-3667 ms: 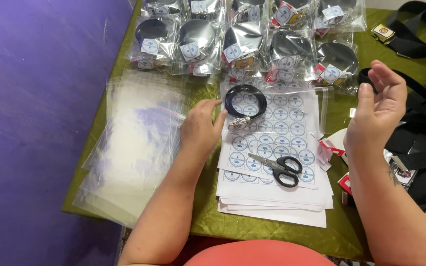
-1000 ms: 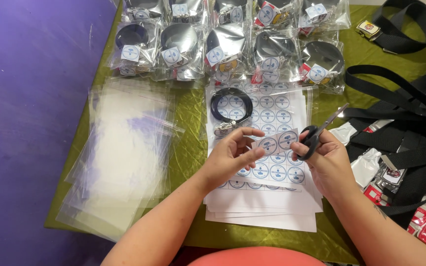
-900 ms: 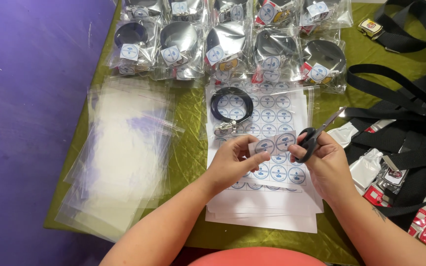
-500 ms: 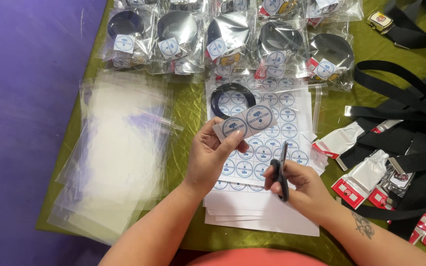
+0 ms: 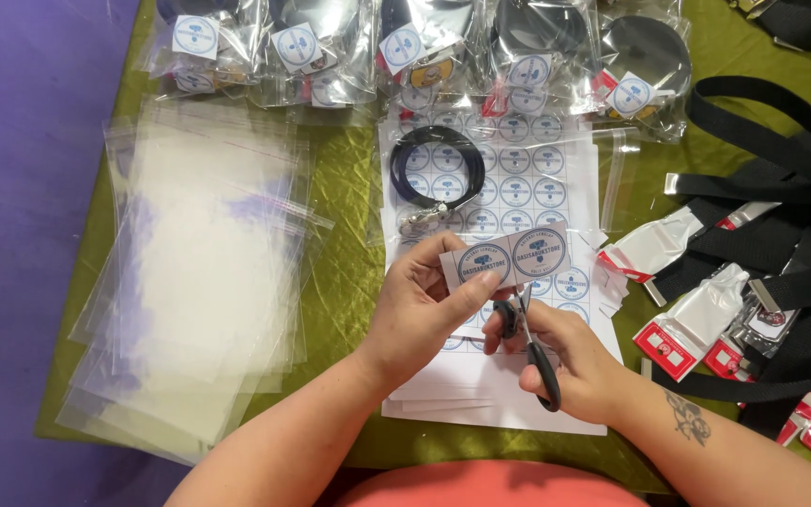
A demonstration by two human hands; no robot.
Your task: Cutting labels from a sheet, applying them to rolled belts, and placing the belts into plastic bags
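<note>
Since half a second ago the scissors (image 5: 529, 347) have swung up to the label strip (image 5: 507, 257). Head view: far bags are labelled; many sheet labels (image 5: 518, 178) remain uncut. The left hand (image 5: 424, 305) pinches the strip; the right hand (image 5: 570, 361) grips the scissors.

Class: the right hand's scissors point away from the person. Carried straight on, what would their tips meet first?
Most likely the cut strip of two round labels pinched by the left hand; the scissors in the right hand aim up at it.

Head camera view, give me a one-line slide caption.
Left hand holds a two-label paper strip while right hand cuts it with scissors.
</note>
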